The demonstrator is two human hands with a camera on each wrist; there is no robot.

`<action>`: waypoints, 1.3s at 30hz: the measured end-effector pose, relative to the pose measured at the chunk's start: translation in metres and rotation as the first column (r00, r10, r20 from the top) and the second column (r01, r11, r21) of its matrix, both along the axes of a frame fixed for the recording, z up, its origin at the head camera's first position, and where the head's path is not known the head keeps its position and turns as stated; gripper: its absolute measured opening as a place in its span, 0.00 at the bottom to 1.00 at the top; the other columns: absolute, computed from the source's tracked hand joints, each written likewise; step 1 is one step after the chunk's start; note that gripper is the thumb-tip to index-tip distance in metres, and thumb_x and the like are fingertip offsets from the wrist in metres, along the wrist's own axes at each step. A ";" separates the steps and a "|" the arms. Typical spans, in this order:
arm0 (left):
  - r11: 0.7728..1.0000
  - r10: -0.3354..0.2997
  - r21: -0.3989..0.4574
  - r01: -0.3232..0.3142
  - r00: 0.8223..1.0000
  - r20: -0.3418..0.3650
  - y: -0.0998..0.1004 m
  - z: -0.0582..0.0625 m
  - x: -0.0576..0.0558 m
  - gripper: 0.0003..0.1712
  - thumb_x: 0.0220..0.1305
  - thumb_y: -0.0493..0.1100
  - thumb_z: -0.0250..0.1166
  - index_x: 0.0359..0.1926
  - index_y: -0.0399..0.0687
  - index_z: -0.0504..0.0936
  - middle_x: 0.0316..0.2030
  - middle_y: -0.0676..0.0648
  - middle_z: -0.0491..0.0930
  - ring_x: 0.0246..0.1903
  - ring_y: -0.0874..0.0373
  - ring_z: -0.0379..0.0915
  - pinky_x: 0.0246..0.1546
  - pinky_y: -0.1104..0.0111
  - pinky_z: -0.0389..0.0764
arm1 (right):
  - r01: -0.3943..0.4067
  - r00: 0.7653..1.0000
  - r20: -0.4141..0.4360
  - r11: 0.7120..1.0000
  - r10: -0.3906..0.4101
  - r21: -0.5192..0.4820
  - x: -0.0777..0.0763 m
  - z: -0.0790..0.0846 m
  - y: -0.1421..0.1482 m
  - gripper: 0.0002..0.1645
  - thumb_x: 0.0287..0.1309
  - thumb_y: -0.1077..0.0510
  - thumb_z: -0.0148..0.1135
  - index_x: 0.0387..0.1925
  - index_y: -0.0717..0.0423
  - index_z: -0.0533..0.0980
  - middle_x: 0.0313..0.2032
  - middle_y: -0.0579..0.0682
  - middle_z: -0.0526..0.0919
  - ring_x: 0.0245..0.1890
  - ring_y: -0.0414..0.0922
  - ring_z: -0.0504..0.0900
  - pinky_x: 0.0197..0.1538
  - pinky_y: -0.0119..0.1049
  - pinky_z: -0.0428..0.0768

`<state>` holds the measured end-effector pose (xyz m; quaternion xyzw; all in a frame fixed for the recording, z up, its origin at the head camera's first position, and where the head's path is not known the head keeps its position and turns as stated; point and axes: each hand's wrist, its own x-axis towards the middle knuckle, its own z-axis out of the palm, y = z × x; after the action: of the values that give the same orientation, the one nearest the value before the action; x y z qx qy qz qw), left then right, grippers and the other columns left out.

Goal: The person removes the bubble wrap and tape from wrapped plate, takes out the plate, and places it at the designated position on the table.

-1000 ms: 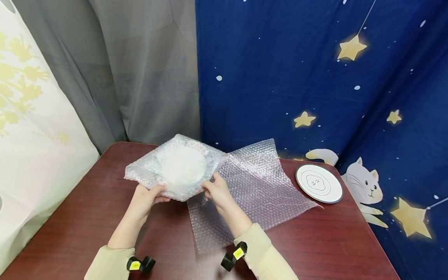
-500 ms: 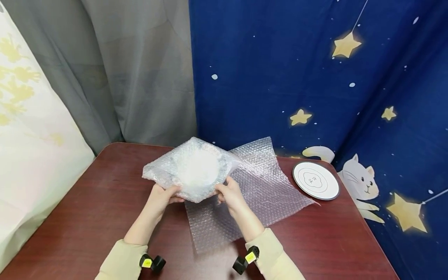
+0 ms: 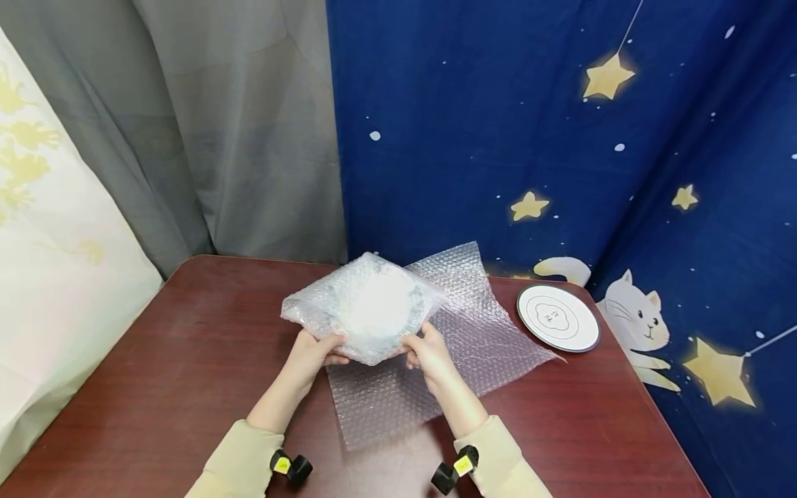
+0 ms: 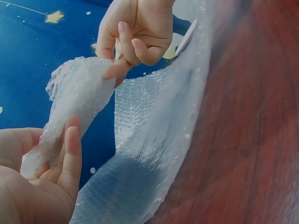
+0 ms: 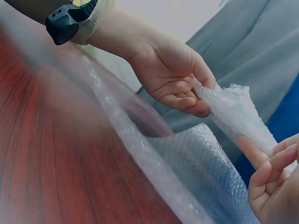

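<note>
From where I stand, the bubble-wrapped bundle (image 3: 367,315) is held up over the brown table (image 3: 187,373); I'd guess it's light, squishy and a bit slippery outside, with something stiff inside that could break, so hold both near edges. At its 7 o'clock the left hand (image 3: 313,353) pinches the edge, thumb on top. At 4 o'clock the right hand (image 3: 432,353) pinches too, its other fingers bent. The bubble-wrap sheet (image 3: 398,408) lies behind, and the dark-rimmed white plate (image 3: 558,318) sits at 3 o'clock

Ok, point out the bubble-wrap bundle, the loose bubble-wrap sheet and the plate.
Bubble-wrap bundle (image 3: 375,308), head view: its bright middle.
Loose bubble-wrap sheet (image 3: 482,339), head view: its right part.
Plate (image 3: 558,318), head view: centre of its face.
</note>
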<state>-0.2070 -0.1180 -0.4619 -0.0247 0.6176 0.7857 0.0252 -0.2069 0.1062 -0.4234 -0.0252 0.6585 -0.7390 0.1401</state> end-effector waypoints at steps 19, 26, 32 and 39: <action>1.000 -0.029 0.000 0.029 0.997 0.069 0.026 -0.013 0.003 0.15 0.59 0.26 0.58 0.47 0.27 0.68 0.29 0.42 0.77 0.21 0.51 0.80 0.24 0.65 0.82 | 0.086 0.995 0.040 0.995 -0.088 0.048 -0.003 -0.046 0.024 0.11 0.60 0.69 0.51 0.45 0.64 0.64 0.21 0.51 0.81 0.09 0.33 0.56 0.21 0.27 0.69; 0.999 -0.037 0.002 0.036 0.995 0.093 0.033 -0.021 0.002 0.13 0.60 0.26 0.57 0.46 0.28 0.69 0.27 0.41 0.79 0.20 0.51 0.80 0.22 0.66 0.81 | 0.124 0.991 0.038 0.991 -0.126 0.060 -0.001 -0.055 0.028 0.14 0.58 0.69 0.52 0.46 0.66 0.66 0.21 0.54 0.83 0.08 0.33 0.55 0.20 0.27 0.66; 0.999 -0.044 0.006 0.043 0.992 0.118 0.037 -0.026 0.002 0.11 0.61 0.26 0.57 0.44 0.27 0.69 0.25 0.41 0.80 0.20 0.51 0.81 0.22 0.67 0.81 | 0.119 0.991 0.059 0.990 -0.123 0.074 -0.001 -0.060 0.032 0.15 0.58 0.68 0.52 0.47 0.65 0.65 0.21 0.56 0.84 0.07 0.32 0.54 0.19 0.27 0.66; 0.999 -0.045 -0.007 0.047 0.987 0.157 0.039 -0.030 -0.001 0.08 0.61 0.26 0.57 0.41 0.28 0.69 0.21 0.39 0.79 0.18 0.52 0.80 0.21 0.70 0.81 | 0.087 0.990 0.106 0.995 -0.092 0.052 0.004 -0.050 0.035 0.12 0.60 0.69 0.51 0.45 0.68 0.64 0.24 0.61 0.84 0.08 0.32 0.56 0.17 0.25 0.66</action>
<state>-0.2076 -0.0785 -0.4921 -0.0725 0.6184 0.7771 0.0917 -0.2025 0.1411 -0.4738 0.0479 0.6678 -0.7289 0.1430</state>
